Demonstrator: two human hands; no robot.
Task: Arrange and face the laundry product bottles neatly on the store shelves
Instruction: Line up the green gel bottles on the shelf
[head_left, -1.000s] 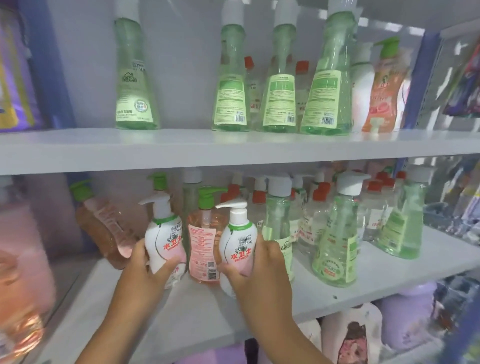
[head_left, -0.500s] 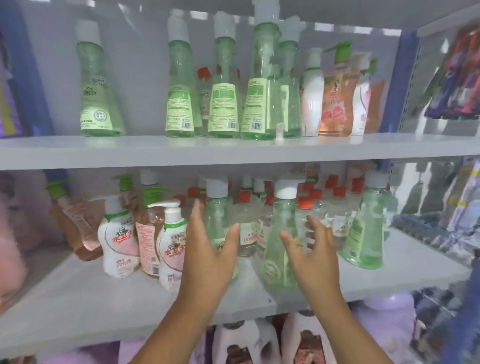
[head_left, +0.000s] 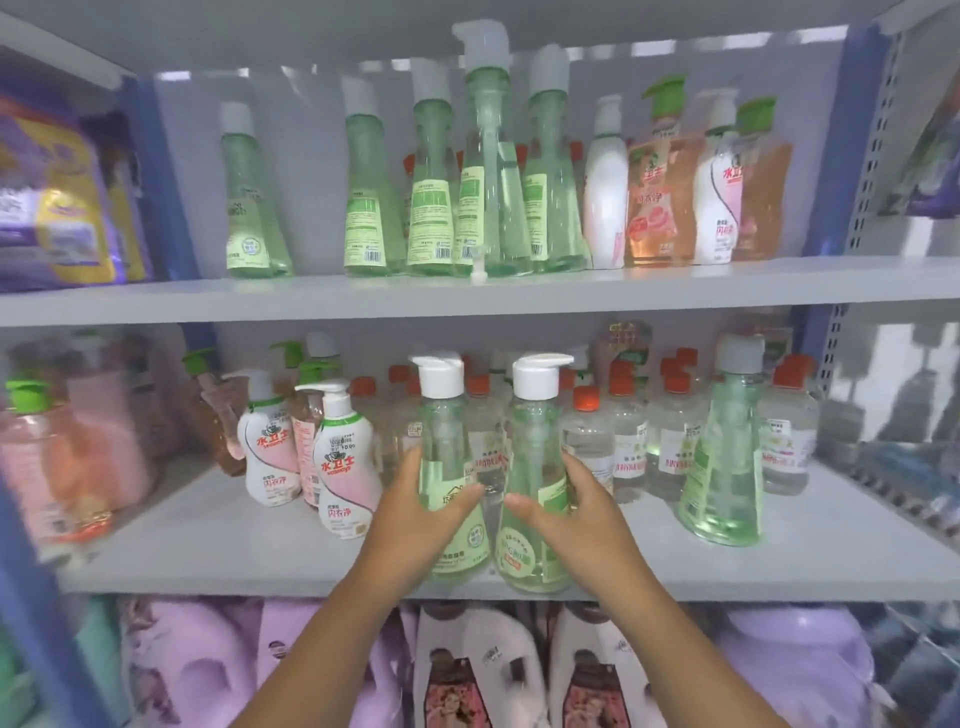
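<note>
Two tall green clear bottles with white caps stand side by side at the front edge of the middle shelf (head_left: 208, 551). My left hand (head_left: 415, 514) wraps the left green bottle (head_left: 441, 447) at its waist. My right hand (head_left: 576, 514) grips the right green bottle (head_left: 535, 467) the same way. Both bottles are upright and nearly touching. A third green bottle (head_left: 724, 467) stands alone further right. Two white-and-pink pump bottles (head_left: 345, 462) stand to the left of my hands.
Small clear bottles with orange caps (head_left: 628, 436) fill the back of the middle shelf. The upper shelf (head_left: 156, 301) holds several green bottles (head_left: 363, 202) and peach and white ones (head_left: 660, 202) on the right. Purple and white jugs (head_left: 467, 670) sit below.
My hands left the white-and-pink pump bottles, moved right, and closed on the two green bottles, which now stand together at the shelf's front edge. The view shifted right.
</note>
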